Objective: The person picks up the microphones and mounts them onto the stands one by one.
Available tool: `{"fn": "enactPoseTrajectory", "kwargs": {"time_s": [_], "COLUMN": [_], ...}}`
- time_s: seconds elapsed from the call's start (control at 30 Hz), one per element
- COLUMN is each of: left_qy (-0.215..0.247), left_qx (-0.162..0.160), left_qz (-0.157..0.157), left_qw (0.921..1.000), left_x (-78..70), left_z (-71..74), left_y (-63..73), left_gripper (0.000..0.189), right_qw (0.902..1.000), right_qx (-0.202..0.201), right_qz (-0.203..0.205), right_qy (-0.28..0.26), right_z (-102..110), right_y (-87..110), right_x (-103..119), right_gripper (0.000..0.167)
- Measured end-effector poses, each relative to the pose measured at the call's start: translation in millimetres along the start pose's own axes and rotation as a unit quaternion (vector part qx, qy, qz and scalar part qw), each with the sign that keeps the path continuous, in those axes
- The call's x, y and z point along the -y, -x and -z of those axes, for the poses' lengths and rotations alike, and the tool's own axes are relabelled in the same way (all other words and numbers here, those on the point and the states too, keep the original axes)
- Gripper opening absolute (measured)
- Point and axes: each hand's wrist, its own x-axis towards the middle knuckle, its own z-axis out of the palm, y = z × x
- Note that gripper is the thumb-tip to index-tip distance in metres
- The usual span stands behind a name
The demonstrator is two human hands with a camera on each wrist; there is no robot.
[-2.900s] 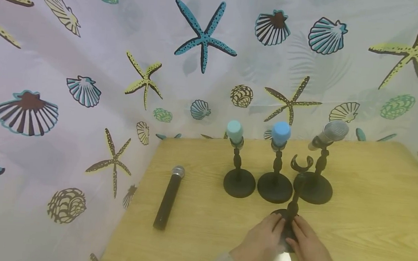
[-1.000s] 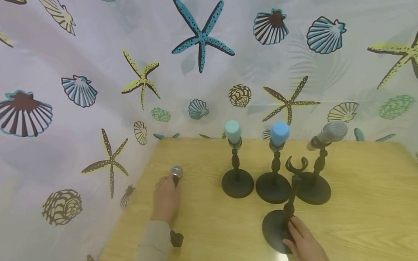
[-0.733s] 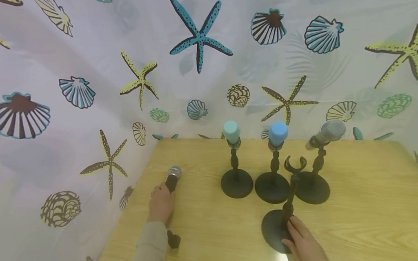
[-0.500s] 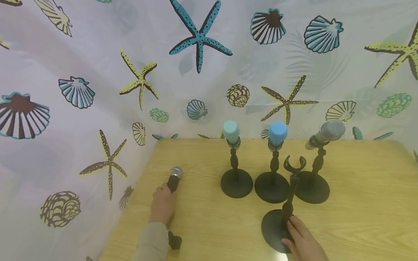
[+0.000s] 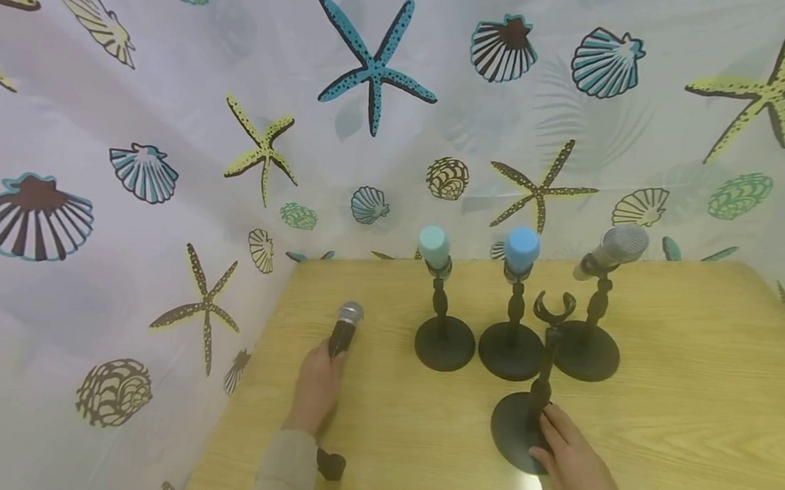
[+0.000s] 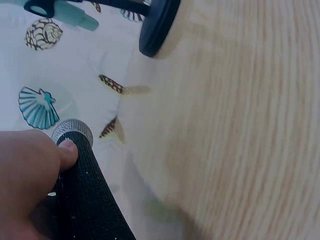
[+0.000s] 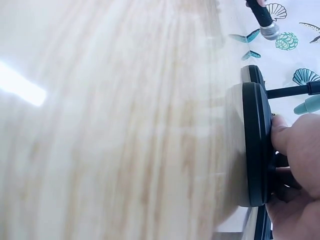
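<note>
My left hand (image 5: 316, 389) grips a black handheld microphone (image 5: 341, 339) with a silver mesh head. It is tilted head-up, and the thumb lies along its neck in the left wrist view. My right hand (image 5: 576, 459) holds a black desktop microphone stand (image 5: 515, 431) low down, where its post meets the round base. In the right wrist view the thumb presses on the base (image 7: 256, 145) and the fingers curl about the post. On top of this stand is a C-shaped clip (image 5: 554, 316) with nothing in it. The microphone is well left of the stand.
Behind stand three more stands with microphones: one with a mint cover (image 5: 435, 247), one with a blue cover (image 5: 522, 249), and a grey mesh one (image 5: 622, 245). They stand close together on the wooden table (image 5: 697, 423). A shell-patterned curtain (image 5: 385, 160) borders the back and left.
My left hand has left the stand, reached left and taken hold of the microphone, whose head has lately shifted right and up. The stand's clip has tilted upright; my right hand stays on the base.
</note>
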Motion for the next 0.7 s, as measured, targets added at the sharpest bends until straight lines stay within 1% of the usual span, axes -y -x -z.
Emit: {"fn": "enactPoseTrajectory", "kwargs": {"time_s": [0.1,0.23,0.33,0.43,0.5,0.7], "left_qy": [-0.002,0.012,0.038,0.054,0.067,0.095], "left_qx": [-0.011,-0.026,-0.03,-0.037,-0.04,-0.049], "left_qz": [-0.035,-0.079,-0.094,-0.106,-0.11,-0.143], "left_qw": [0.9993,0.9965,0.9943,0.9922,0.9909,0.9839], "left_x": [-9.7,-23.2,-32.4,-39.2,-42.6,-50.3], "left_z": [0.2,1.3,3.3,5.4,6.2,4.4], "left_y": [2.8,9.5,15.6,20.8,23.5,29.3], "left_gripper": [0.05,0.05,0.051,0.053,0.054,0.056], "right_qw": [1.0,1.0,1.0,0.9999,0.9999,1.0], "right_qx": [-0.004,-0.001,0.004,0.007,0.007,0.002], "right_qz": [0.002,0.002,-0.002,-0.006,-0.008,-0.006], "right_qy": [-0.002,-0.002,-0.002,-0.004,-0.005,-0.003], "right_z": [0.3,0.6,1.2,1.6,1.9,2.1], "right_y": [-0.1,-0.1,-0.4,-0.5,-0.9,-2.2], "right_x": [-0.8,-0.7,0.1,0.9,1.2,1.0], "right_gripper": [0.051,0.05,0.05,0.052,0.052,0.052]}}
